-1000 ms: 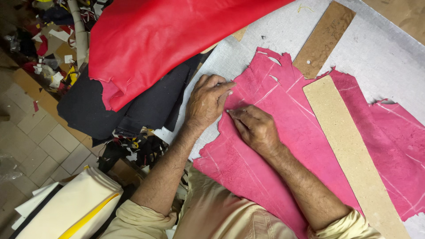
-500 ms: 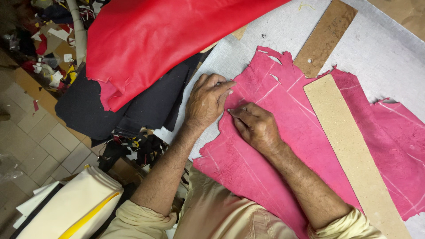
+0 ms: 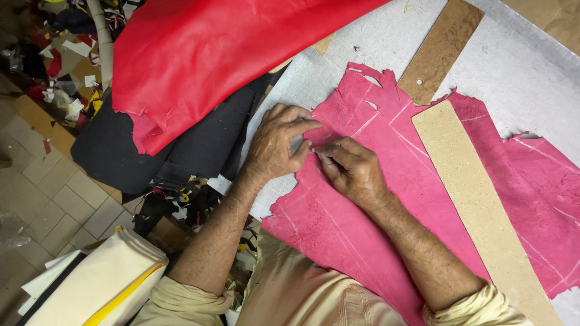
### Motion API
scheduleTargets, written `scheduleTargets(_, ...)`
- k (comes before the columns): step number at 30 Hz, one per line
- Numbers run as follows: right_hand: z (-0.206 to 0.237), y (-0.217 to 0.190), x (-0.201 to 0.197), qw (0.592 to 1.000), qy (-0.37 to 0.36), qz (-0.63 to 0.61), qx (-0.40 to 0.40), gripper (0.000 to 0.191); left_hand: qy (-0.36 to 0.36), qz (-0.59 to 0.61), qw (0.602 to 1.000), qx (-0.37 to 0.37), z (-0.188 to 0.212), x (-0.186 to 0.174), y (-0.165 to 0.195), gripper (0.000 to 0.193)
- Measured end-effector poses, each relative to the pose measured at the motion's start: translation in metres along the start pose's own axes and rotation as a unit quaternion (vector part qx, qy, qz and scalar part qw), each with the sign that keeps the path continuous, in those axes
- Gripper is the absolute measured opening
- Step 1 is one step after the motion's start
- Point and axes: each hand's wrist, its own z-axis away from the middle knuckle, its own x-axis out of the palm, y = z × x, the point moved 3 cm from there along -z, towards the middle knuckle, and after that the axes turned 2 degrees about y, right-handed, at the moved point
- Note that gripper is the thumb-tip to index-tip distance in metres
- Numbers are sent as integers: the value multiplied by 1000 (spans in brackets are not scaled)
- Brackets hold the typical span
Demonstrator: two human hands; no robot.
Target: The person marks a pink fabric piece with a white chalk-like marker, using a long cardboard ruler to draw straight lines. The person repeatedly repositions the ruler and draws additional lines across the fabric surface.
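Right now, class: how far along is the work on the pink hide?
Done: the pink hide lies flat on the grey table, crossed by pale marked lines, a long board strip resting on it. In hand: left hand presses its edge; right hand works a small tool there. Left: most marked lines look uncut.

The pink hide [image 3: 386, 199] under both hands looks like suede leather, matt and finely napped, with ragged cut edges and pale chalky lines across it. The red hide [image 3: 223, 54] above is smooth leather with a soft sheen. The dark sheet [image 3: 151, 157] beneath it looks matt and cloth-like. The long tan strip [image 3: 477, 205] is grainy pressed board, dull and speckled; the brown board piece [image 3: 441, 51] is rougher and mottled. The grey tabletop [image 3: 519, 66] is matt, with a fine woven-looking texture.
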Motion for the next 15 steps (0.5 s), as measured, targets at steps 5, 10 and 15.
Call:
scheduleTargets(5, -1, 0, -1, 1000, -10, 14, -7, 16, -10, -12, 1000, -8, -2, -1, 3, 37)
scheduleTargets(10, 2, 0, -7, 1000, -12, -17, 18, 16, -8, -19, 1000, -3, -3, -2, 3, 39)
scheduleTargets(15, 0, -3, -6, 999, -23, 15, -36, 17, -10, -19, 1000, -2, -3, -1, 4, 40)
